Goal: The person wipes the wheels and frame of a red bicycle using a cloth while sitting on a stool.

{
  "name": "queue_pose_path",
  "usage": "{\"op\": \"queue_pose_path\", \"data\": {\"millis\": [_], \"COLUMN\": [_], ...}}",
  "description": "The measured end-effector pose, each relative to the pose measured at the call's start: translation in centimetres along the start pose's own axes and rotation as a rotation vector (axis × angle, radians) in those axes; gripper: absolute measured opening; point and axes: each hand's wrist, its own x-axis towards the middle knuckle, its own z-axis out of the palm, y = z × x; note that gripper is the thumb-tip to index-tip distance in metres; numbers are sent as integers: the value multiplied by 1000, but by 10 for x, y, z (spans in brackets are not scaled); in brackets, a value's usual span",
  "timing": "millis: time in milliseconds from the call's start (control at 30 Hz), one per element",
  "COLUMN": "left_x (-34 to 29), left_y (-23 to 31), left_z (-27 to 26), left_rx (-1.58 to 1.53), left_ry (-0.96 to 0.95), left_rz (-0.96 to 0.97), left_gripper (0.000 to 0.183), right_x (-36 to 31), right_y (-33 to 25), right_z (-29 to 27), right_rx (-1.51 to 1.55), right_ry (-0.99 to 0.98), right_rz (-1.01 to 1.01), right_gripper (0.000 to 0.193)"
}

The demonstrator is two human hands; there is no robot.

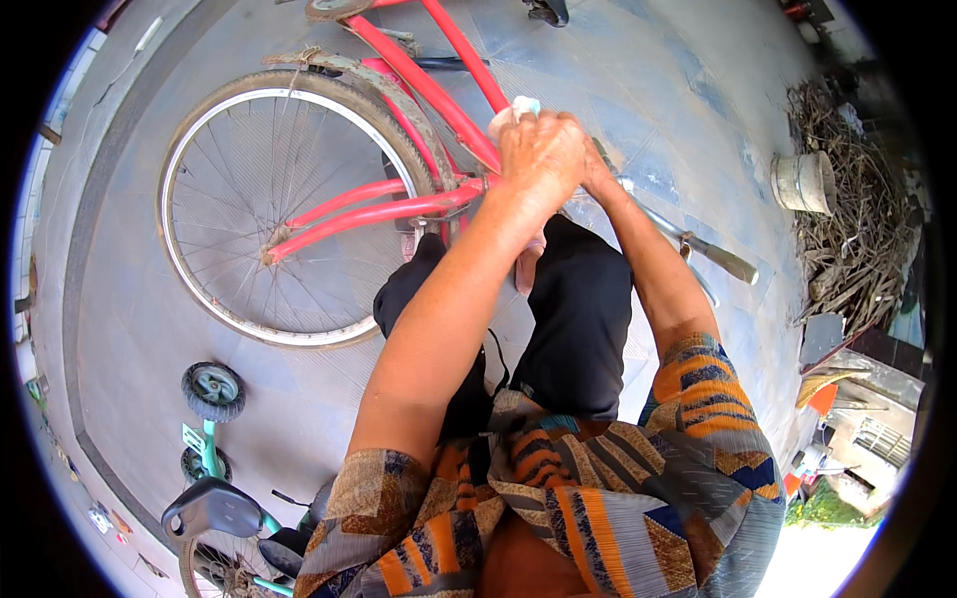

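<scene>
A red bicycle frame (439, 95) stretches in front of me, with its spoked wheel (249, 207) on the left. Over the frame's front end, my left hand (541, 149) is closed around a crumpled pale cloth (525, 106), whose white and pinkish parts stick out beyond the knuckles. My right hand (595, 171) is pressed against its far side, its fingers mostly hidden behind the left. Chrome handlebar (656, 221) tubing runs out from under my right wrist to a dark grip (731, 262) on the right.
A small teal bicycle with a black saddle (213, 510) and a training wheel (213, 391) stands at the lower left. Toward the right are a whitish bucket (803, 183) and a heap of dry sticks (855, 214). Grey tiled floor (638, 90) lies underneath.
</scene>
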Motion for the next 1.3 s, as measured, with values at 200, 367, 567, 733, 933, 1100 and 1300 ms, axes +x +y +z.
{"op": "queue_pose_path", "data": {"millis": [200,367,567,733,933,1100,1300], "left_x": [15,13,1,11,30,38,39], "left_y": [-19,-24,1,3,-10,-15,-19], "left_z": [-12,-23,-4,5,-3,-16,-8], "left_rx": [-185,-959,-201,-141,-1195,-1444,-1529], "left_ry": [226,1,122,84,84,264,159], "left_rz": [-258,-431,127,98,-323,-382,-450], "left_gripper": [36,46,39,20,19,11,14], "right_x": [-27,-33,-40,-38,-29,-27,-30], "right_y": [-81,-103,-97,-89,-71,-61,-56], "right_z": [-49,-57,-37,-40,-54,-61,-75], "right_rx": [785,1400,1642,1425,732,839,1308], "right_ry": [142,247,338,438,539,547,624], "right_rz": [210,204,336,304,106,220,292], "right_gripper": [37,35,32,33,26,22,32]}}
